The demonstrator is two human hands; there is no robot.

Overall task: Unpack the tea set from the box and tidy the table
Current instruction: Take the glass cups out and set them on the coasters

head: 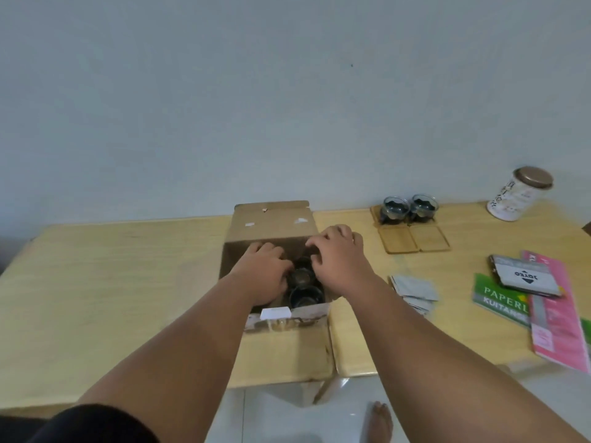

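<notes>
An open brown cardboard box [271, 223] stands in the middle of the light wooden table [112, 270]. Dark glass cups [305, 290] show inside it, one behind the other. My left hand [265, 271] reaches into the box at the left of the cups, fingers curled against the rear one. My right hand [339, 254] is over the box's right side, fingers bent down at the cups. Whether either hand grips a cup is hidden. Two dark glass cups [407, 207] stand on wooden coasters [412, 239] at the back right.
A white tin with a bronze lid [518, 195] stands at the far right back. Grey sachets [414, 290], a green booklet [499, 300], a pink booklet [556, 324] and a grey packet [526, 276] lie on the right. A bare foot [379, 422] shows on the white floor below.
</notes>
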